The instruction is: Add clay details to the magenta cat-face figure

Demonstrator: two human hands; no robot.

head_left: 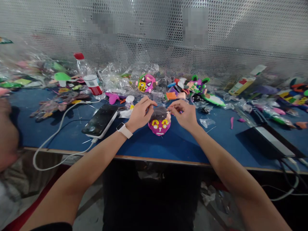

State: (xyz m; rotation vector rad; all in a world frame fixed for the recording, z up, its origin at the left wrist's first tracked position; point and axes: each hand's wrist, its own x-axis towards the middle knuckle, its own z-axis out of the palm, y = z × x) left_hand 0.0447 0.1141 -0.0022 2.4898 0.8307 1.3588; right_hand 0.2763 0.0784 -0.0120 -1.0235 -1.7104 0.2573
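A magenta clay face (158, 130) with yellow eyes, a white nose and mouth and a dark grey top rests on the blue table before me. My left hand (142, 112), with a watch (124, 130) on its wrist, is at the face's upper left, its thumb and fingers closed in a pinch. At the upper right, my right hand (184, 114) is also pinched, close to a small pale piece on the face's edge. Whatever either pinch holds is too small or hidden to make out.
Left of my hands lie a phone (102, 120) with a white cable and a bottle (92, 81) with a red cap. Behind are a pink and yellow clay face (146, 83), clay pieces and plastic bags. A black device (267, 141) sits right. Another person's arm (7, 138) shows at far left.
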